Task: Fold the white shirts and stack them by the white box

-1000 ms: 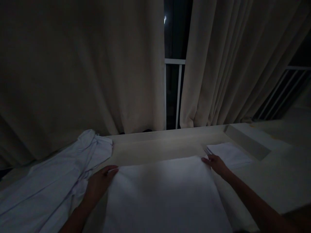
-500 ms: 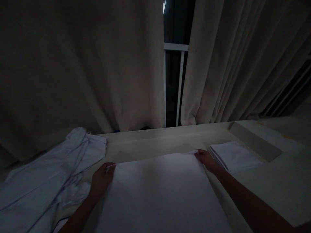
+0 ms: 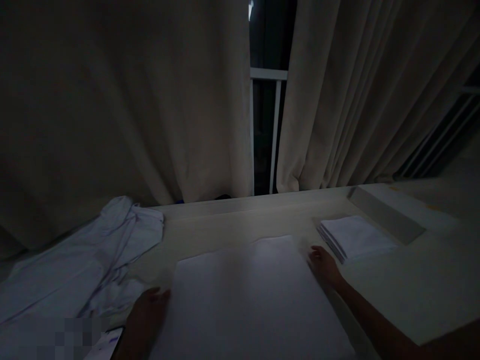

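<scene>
A white folded cloth (image 3: 243, 300) lies flat in front of me, its far edge slightly uneven. My left hand (image 3: 148, 315) is beside the cloth's left edge, blurred, its fingers loosely apart and holding nothing I can see. At the right edge, just below the far corner, my right hand (image 3: 324, 267) has its fingers slightly curled and apart, free of the fabric. Close by on the right sits a neat stack of folded white cloths (image 3: 356, 237).
A crumpled heap of white fabric (image 3: 82, 260) lies on the left, with a phone-like screen (image 3: 107, 345) in front of it. A pale box-like block (image 3: 390, 212) stands at the back right. Beige curtains (image 3: 187, 100) hang behind the surface's raised back edge (image 3: 225, 204).
Both hands have let go of the cloth's far corners. My left hand has moved toward me and left, my right hand slightly toward me. The cloth now lies down.
</scene>
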Motion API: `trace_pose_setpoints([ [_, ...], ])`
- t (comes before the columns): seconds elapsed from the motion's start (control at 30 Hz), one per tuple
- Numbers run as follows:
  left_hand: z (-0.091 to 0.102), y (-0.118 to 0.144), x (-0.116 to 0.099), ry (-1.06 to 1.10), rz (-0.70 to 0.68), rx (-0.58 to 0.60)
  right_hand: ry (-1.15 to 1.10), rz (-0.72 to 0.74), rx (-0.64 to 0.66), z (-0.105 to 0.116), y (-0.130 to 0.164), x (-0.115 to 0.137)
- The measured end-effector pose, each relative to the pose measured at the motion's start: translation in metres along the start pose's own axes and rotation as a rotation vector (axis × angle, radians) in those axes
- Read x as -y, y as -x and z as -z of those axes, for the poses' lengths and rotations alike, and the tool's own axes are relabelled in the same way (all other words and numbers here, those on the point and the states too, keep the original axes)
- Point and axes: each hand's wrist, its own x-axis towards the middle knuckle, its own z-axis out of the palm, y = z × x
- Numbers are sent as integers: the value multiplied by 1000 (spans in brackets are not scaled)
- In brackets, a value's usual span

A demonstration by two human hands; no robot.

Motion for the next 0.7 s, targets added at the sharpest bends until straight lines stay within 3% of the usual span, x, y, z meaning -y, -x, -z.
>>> trace_pose_setpoints([
  [0.1, 4, 58, 30, 0, 15, 87, 40, -66, -22, 20, 57, -39],
  [0.23, 8, 112, 34, -9, 101, 147, 48, -147, 36, 30, 120, -64],
  [0.43, 8, 145, 30, -28, 188, 145, 116, -228, 179, 27, 164, -62],
  [0.7, -2, 164, 65, 22, 196, 153, 222, -83, 166, 29, 182, -67],
])
